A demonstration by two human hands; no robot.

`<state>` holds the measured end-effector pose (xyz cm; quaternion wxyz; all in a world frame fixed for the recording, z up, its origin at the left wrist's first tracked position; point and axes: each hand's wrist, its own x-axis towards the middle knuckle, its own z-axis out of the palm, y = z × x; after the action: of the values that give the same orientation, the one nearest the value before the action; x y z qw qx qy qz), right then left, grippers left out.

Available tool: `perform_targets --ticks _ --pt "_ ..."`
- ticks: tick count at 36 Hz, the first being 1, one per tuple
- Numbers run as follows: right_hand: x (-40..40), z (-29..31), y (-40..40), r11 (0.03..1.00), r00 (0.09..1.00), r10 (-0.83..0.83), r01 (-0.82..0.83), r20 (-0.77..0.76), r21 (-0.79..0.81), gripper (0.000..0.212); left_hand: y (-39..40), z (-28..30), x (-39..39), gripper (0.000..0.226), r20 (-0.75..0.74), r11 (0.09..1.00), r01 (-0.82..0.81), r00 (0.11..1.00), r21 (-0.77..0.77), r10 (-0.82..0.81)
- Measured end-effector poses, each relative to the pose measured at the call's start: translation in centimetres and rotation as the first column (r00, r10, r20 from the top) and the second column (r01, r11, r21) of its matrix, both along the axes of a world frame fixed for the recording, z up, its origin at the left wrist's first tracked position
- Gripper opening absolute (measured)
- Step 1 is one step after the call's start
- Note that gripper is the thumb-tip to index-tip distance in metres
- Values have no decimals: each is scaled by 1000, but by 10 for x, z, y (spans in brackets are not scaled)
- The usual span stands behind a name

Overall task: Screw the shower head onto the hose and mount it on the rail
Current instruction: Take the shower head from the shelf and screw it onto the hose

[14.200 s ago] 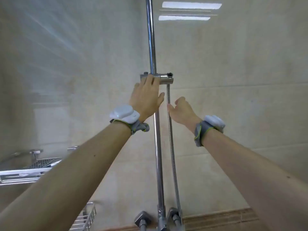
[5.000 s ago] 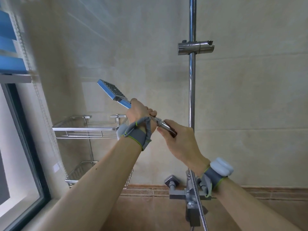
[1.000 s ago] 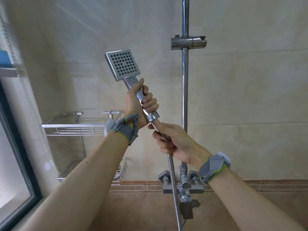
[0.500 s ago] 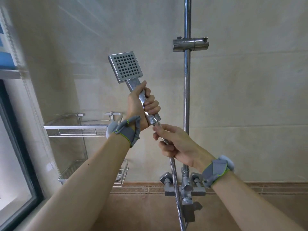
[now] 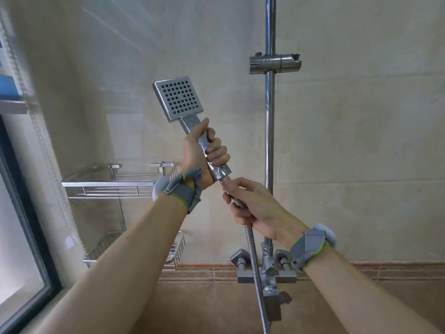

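The left hand is wrapped around the handle of the shower head, its fingers curled tight over the chrome so the square spray face points toward the camera and tilts up to the left. The right hand sits just below, its fingers closed around the top end of the hose, with thumb and forefinger pinching the connector right where it meets the bottom of the handle; whether the thread is fully seated cannot be told. The hose hangs down from that hand, passing in front of the faucet on the far wall. The rail stands upright to the right of both hands, and its holder is clamped high on it, well above the shower head and apart from it. To the left, two wire shelves are fixed in the corner near a window frame. Both wrists carry grey straps with white units.
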<state>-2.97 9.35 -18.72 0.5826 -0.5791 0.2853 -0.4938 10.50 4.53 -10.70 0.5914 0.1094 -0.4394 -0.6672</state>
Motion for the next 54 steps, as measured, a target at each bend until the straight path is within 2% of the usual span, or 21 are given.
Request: perform_targets --ticks 7,10,17,23,28,30,38,44,51,54 --pt "1 2 1 995 999 51 -52 14 87 51 0 0 -2 42 -18 1000 17 1000 -11 -18" --pt "1 0 2 996 999 52 -52 0 68 54 1 0 -2 42 13 1000 15 1000 -16 -15" --pt "0 -3 3 1000 1000 14 -13 20 -28 29 1 2 -3 42 4 1000 -4 1000 -4 4" --pt "-1 0 6 995 995 96 -96 18 19 38 5 6 -3 41 14 1000 13 1000 -23 -13" --pt "3 1 8 994 995 -93 91 -36 -54 33 5 4 -2 42 14 1000 -2 1000 -19 3" --pt "5 1 9 990 992 -120 116 -46 -74 32 4 4 -2 42 13 1000 -10 1000 -15 10" --pt "3 6 10 998 999 29 -27 -29 56 51 8 5 -3 42 9 1000 11 1000 -18 -11" --pt "1 -1 11 998 999 -39 39 5 -57 29 11 6 -3 41 19 1000 1 1000 -15 -1" --pt "-4 5 13 998 998 59 -59 0 9 42 12 9 -3 42 3 1000 1 1000 -22 -1" --pt "-4 4 13 998 998 65 -65 -14 -6 40 13 9 -3 42 18 1000 4 1000 -31 -3"
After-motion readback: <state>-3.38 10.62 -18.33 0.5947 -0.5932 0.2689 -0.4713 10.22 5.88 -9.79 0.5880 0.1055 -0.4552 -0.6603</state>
